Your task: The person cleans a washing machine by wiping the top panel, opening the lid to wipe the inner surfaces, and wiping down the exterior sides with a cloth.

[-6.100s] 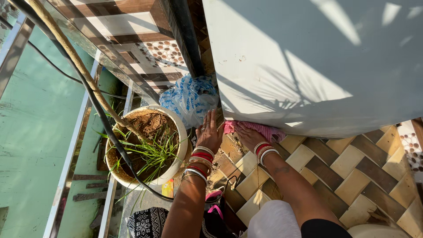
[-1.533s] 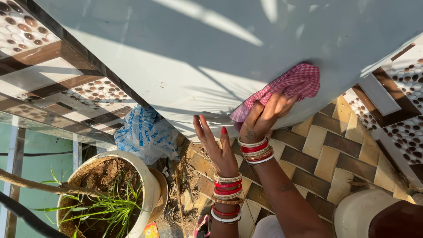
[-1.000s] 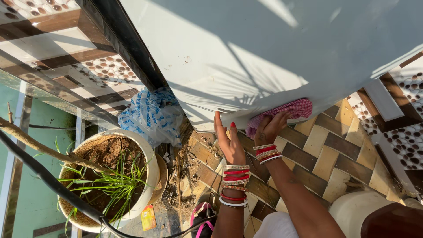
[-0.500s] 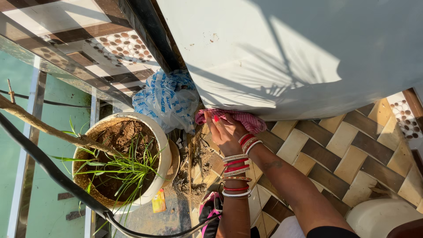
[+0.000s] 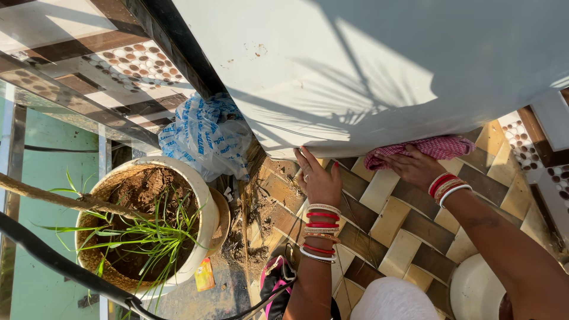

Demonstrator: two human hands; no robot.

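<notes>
Cloth (image 5: 424, 148): pink-and-white check. Door (image 5: 379, 65): plain white. Floor (image 5: 415, 231) below the door: brown, tan and cream weave-pattern tiles. Bag (image 5: 204, 133) left of the door: clear with blue print. Pot (image 5: 201, 207): cream. Bangles (image 5: 320, 228): red, gold, white.

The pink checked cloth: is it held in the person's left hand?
No, the pink checked cloth lies under the right hand, while the left hand rests apart from it.
</notes>
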